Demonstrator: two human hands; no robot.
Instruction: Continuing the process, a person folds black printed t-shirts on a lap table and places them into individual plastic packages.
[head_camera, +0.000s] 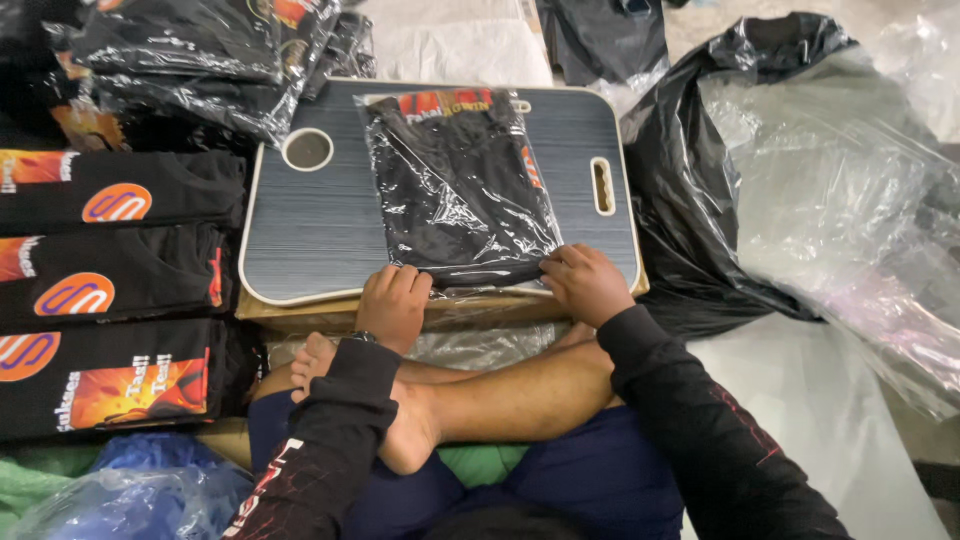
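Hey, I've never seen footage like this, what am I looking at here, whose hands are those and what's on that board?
This is one picture from a camera worn on a person's head, looking down at their own hands and crossed legs. No machine is involved. A grey lap board lies in front of them, bearing a folded black garment in a clear plastic bag. The left hand and right hand press on the bag's near edge. Folded black garments lie to the left; loose clear bags are piled to the right.
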